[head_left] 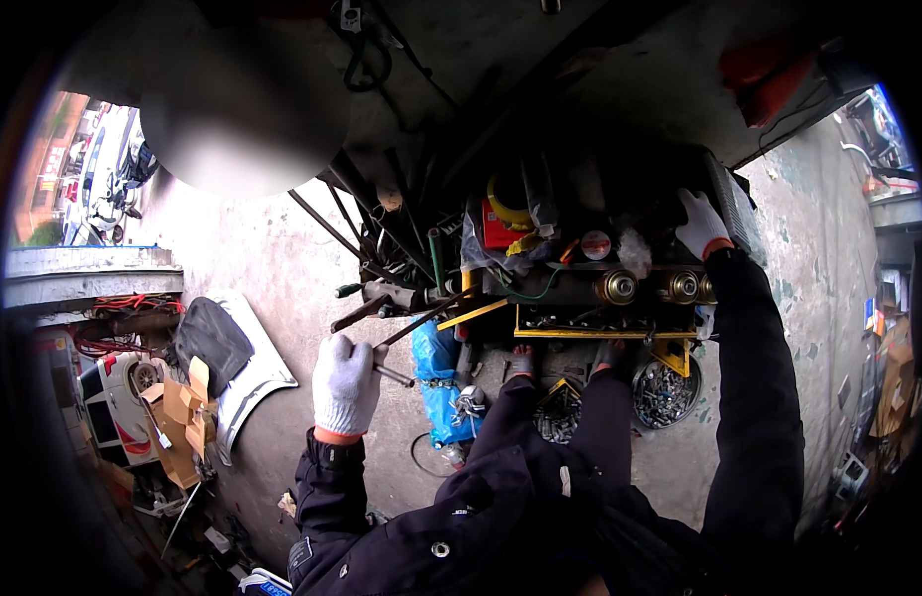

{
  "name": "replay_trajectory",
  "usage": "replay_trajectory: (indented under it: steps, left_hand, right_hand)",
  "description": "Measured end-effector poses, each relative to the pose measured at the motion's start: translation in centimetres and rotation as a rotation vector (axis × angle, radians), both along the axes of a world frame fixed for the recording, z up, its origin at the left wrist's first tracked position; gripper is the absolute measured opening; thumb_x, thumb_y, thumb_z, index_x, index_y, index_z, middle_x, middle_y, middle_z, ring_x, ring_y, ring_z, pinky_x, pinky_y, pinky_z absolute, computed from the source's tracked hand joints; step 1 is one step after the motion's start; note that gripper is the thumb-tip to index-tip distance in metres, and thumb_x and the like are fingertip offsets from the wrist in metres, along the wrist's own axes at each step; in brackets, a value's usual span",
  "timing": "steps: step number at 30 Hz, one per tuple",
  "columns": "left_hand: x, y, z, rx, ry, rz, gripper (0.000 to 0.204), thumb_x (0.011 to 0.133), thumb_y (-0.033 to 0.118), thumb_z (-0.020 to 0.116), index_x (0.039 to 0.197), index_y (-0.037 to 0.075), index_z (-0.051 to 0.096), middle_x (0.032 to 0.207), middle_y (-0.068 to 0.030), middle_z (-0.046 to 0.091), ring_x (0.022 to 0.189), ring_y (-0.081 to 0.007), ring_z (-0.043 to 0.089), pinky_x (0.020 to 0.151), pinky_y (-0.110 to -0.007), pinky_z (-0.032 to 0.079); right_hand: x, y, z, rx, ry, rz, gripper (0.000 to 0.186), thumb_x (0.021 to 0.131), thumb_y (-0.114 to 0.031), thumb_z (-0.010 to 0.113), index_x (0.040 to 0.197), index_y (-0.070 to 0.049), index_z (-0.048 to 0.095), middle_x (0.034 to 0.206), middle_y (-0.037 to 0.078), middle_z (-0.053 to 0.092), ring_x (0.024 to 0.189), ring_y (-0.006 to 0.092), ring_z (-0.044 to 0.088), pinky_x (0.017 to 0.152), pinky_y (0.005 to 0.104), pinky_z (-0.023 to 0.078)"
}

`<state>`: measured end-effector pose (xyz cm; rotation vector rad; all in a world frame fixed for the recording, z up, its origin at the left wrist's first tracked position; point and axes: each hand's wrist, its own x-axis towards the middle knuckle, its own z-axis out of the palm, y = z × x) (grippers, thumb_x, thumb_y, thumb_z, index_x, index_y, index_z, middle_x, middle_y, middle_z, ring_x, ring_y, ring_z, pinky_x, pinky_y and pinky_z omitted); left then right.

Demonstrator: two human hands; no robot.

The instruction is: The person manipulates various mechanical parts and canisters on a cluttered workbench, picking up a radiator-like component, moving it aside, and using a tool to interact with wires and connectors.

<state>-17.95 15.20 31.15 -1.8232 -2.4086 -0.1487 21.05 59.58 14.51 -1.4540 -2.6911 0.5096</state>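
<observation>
My left hand, in a white glove with an orange cuff, is closed around a thin metal rod whose end sticks out to the right. It is held to the left of a cluttered tool cart with yellow edging. Dark bars jut from the cart close to this hand. My right hand, gloved the same way, reaches to the cart's right end. Its fingers look stretched out, partly lost in shadow, and nothing shows in them. Near it lie a clear plastic bag and a round tin with a red-and-white lid.
Gold-coloured cans sit along the cart's front. Below are a blue plastic bag and a round pan of small metal parts. On the left lie a white panel and open cardboard boxes. A dark surface overhangs the cart.
</observation>
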Motion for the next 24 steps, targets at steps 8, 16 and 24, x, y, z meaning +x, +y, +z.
replay_trajectory:
  steps: [8, 16, 24]
  left_hand:
    - [-0.3, 1.7, -5.0, -0.019, 0.031, 0.022, 0.025, 0.088, 0.02, 0.073, 0.075, 0.005, 0.057, 0.079, -0.0117, 0.049, 0.078, -0.0315, 0.056, 0.064, -0.042, 0.048]
    - [0.5, 3.0, -8.6, -0.022, 0.008, 0.045, 0.023, 0.088, 0.022, 0.072, 0.078, 0.005, 0.059, 0.084, -0.013, 0.052, 0.084, -0.0337, 0.057, 0.068, -0.043, 0.049]
    - [2.2, 11.0, -17.7, -0.238, 0.038, 0.051, 0.011, 0.086, 0.018, 0.063, 0.084, 0.007, 0.066, 0.09, -0.012, 0.06, 0.087, -0.0315, 0.064, 0.063, -0.041, 0.056]
  right_hand:
    - [-0.6, -1.0, 0.8, -0.027, -0.012, 0.037, 0.063, 0.073, -0.006, 0.069, 0.134, -0.01, 0.052, 0.129, 0.028, 0.053, 0.113, 0.0471, 0.059, 0.094, 0.0486, 0.053]
    - [-0.6, -1.0, 1.5, -0.045, -0.065, 0.029, 0.062, 0.075, -0.007, 0.07, 0.134, -0.011, 0.052, 0.13, 0.028, 0.053, 0.11, 0.0462, 0.061, 0.092, 0.048, 0.054]
    - [-0.1, -0.7, 1.7, -0.028, -0.088, 0.059, 0.059, 0.078, -0.011, 0.07, 0.134, -0.012, 0.054, 0.127, 0.027, 0.057, 0.113, 0.0451, 0.061, 0.095, 0.0468, 0.052]
